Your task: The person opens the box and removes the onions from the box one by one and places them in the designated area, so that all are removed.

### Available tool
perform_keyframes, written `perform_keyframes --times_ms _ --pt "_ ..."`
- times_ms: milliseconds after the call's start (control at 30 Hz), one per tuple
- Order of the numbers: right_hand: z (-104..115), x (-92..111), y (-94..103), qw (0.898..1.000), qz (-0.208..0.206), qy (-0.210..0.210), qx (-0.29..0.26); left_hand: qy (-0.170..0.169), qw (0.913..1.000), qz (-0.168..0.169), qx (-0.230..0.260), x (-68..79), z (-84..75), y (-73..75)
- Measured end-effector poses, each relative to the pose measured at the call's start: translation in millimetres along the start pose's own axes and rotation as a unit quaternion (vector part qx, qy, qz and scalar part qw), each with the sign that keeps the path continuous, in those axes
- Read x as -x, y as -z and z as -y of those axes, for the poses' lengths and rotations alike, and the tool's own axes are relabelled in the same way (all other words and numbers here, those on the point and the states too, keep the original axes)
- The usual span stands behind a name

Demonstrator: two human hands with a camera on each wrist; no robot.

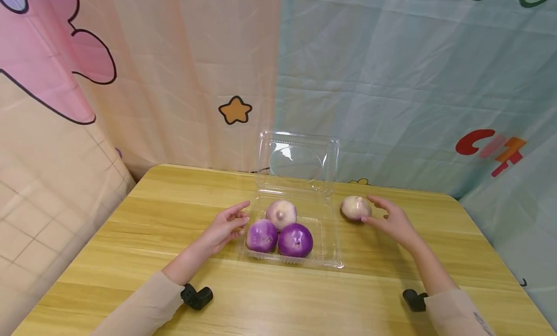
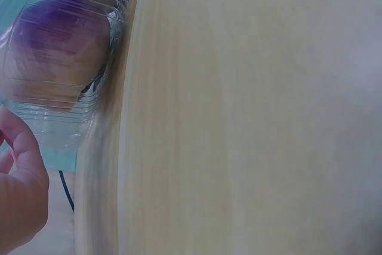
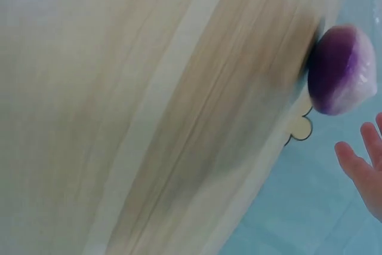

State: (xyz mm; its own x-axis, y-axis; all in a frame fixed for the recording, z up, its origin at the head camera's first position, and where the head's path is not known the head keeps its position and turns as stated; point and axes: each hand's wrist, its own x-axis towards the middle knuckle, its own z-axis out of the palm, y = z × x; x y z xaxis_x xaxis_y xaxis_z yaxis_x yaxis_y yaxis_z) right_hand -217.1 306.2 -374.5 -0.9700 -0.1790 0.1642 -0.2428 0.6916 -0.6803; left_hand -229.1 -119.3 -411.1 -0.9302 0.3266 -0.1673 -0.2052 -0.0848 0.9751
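Observation:
A clear plastic clamshell box (image 1: 324,229) lies with its lid raised, holding three purple-and-white turnips. One shows its pale pointed tip (image 1: 281,215) at the back; a light purple turnip (image 1: 262,236) and a deep purple turnip (image 1: 296,240) sit in front. My left hand (image 1: 222,229) is at the box's left rim, fingers loosely bent, with fingertips close to the edge. Outside the box on the right, another turnip (image 1: 355,208) rests on the table. Beside it, my right hand (image 1: 393,225) has thumb and fingers spread; the right wrist view shows a gap between the fingers (image 3: 358,168) and this turnip (image 3: 341,70).
The wooden table (image 1: 174,196) reaches back to a printed curtain (image 1: 370,84). Behind the box stands its clear lid (image 1: 298,159), close to that curtain. Black wrist cameras sit at the left cuff (image 1: 197,296) and right cuff (image 1: 414,300).

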Motion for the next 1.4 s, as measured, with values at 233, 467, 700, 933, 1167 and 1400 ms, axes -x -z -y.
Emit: perform_keyframes --times_ms 233,467,700,933,1167,1400 --pt "15 7 -2.7 1.000 0.016 0.025 -0.002 0.000 1.0000 0.000 -0.001 0.0 -0.9 -0.9" --pt "36 9 -9.5 0.997 0.025 0.079 -0.003 0.001 1.0000 -0.005 -0.002 0.0 -0.2 -0.6" --pt "52 9 -20.9 0.992 0.041 0.118 -0.008 -0.006 1.0000 0.003 -0.005 0.2 -0.3 -0.1" --pt "67 10 -34.6 0.987 0.077 0.135 -0.040 -0.004 1.0000 0.005 -0.003 0.8 -1.1 0.2" --pt "77 10 -48.9 0.981 0.096 0.161 -0.045 -0.004 1.0000 0.002 -0.004 1.1 -1.5 -0.3" --pt "85 10 -62.3 0.977 0.108 0.177 -0.043 -0.002 1.0000 0.000 0.000 1.4 -1.2 -0.8"
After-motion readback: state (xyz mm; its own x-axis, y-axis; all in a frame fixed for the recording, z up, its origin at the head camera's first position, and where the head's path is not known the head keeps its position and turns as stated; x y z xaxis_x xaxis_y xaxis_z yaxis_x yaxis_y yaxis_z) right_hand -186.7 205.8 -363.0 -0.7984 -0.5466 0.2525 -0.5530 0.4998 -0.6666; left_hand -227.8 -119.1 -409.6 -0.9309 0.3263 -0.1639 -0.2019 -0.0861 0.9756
